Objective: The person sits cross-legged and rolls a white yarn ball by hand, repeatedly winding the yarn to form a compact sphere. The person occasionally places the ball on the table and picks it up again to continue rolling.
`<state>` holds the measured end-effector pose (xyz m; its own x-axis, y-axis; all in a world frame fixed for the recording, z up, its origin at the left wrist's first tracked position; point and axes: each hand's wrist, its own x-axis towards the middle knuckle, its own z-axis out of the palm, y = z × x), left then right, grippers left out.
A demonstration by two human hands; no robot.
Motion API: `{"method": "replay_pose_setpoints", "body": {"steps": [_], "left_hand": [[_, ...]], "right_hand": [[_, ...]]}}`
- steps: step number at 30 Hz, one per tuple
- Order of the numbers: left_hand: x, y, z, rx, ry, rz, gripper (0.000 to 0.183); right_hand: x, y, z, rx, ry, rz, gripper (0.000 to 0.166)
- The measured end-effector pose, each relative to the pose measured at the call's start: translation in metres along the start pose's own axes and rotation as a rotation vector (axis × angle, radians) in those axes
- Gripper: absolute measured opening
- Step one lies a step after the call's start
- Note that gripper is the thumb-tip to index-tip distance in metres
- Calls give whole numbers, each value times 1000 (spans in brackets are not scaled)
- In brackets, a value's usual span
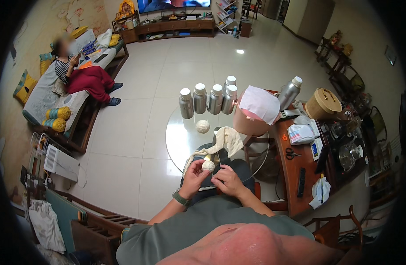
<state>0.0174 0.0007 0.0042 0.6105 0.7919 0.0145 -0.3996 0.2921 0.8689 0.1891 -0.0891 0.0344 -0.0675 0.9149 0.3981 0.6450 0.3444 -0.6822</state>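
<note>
Between the fingers of my left hand (194, 177) is a small ball of cream yarn (208, 165). My right hand (228, 180) is just right of it, thumb and fingers pinching a thin strand of the yarn. A long twisted length of cream yarn (219, 144) drapes over my lap and past the dark object in front of me, ending in a wide loop at the right. Beyond it, a larger cream yarn ball (202, 126) rests on the round glass table (175, 132). A green-strapped watch (180, 197) is on my left wrist.
Several metal bottles with white caps (200, 98) stand on the glass table. Right of them is a pink bucket (252, 121) under a white cloth (260, 103). Scissors (292, 153) and a remote (301, 182) lie on the wooden table (287, 172). A person (77, 76) sits on the sofa.
</note>
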Motion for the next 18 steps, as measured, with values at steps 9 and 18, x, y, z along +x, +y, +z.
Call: {"method": "replay_pose_setpoints", "body": {"steps": [9,18], "left_hand": [[-8,1,-5,23,-417,-252,42],[-6,9,-2,-222,-219,-54,41]], "right_hand": [[10,1,-14,87,165,15,13],[2,6,-4,30,95,76,12]]}}
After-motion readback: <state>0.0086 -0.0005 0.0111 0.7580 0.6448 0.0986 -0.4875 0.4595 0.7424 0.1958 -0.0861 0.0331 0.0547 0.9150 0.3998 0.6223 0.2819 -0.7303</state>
